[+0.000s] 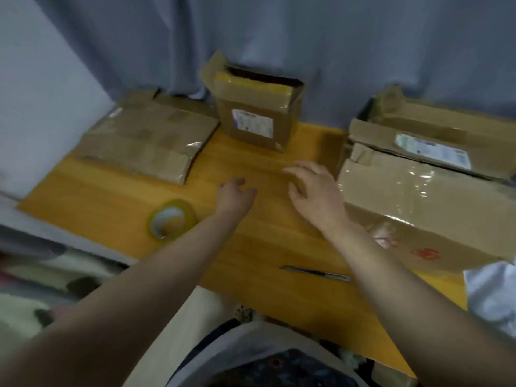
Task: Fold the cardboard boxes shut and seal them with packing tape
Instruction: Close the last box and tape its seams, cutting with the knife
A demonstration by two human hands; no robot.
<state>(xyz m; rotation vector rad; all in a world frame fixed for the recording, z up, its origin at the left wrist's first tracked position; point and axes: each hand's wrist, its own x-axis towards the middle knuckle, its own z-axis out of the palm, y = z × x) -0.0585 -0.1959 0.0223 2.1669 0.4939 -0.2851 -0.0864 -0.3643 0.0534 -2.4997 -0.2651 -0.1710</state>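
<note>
Both hands hover empty above the table (111, 199). The left hand (236, 195) has its fingers loosely curled around nothing; the right hand (312, 191) has its fingers spread and relaxed.

The small box (252, 118) stands just beyond the fingertips, apart from them. It looks light and tall, so a one-sided push on a flap could tip it back or slide it away. A flap that springs open would let the tape go on crooked.

The roll (171, 220) lies left of the left fingers and nearer the person. The cutter (317, 273) lies behind the right fingers, beside the forearm, where a sweeping arm could knock it.

The small box's mouth points up, its label faces the person, and its long axis runs left to right.
</note>
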